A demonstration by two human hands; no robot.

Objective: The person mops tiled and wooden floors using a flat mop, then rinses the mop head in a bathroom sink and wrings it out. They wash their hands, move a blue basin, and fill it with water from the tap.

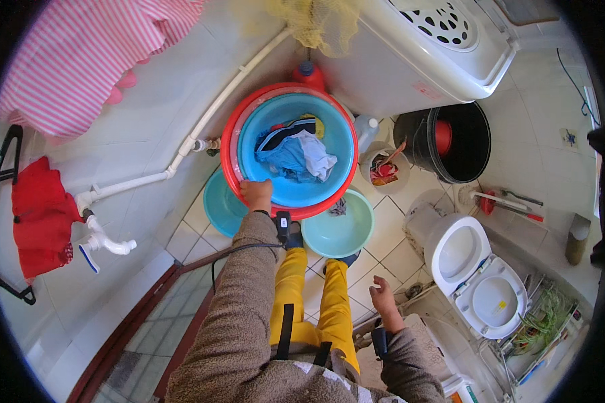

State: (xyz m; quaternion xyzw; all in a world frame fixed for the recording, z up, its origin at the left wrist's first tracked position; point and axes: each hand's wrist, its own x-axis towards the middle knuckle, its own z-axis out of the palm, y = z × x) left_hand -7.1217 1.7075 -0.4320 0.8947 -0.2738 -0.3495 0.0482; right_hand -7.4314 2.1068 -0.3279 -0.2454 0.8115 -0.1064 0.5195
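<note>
My left hand [256, 194] grips the near left rim of a stack of plastic basins; its fingertips are partly hidden. On top sits a blue basin [302, 194], nested in a red basin [228, 146]. Crumpled clothes [290, 153], in blue, white and dark striped fabric, lie on the blue basin's bottom. Off to the right and lower down, my right hand [385, 302] hangs in the air with fingers apart and nothing in it. Just below the stack is a pale green basin [350, 237] with a small grey cloth [338, 207] inside.
A teal basin [219, 206] stands partly under the stack. Behind are a white washing machine [383, 60] and a red bottle [308, 76]. To the right are a black bucket [418, 133], a waste bin [401, 176] and a toilet [456, 247]. A white pipe [222, 101] runs along the wall.
</note>
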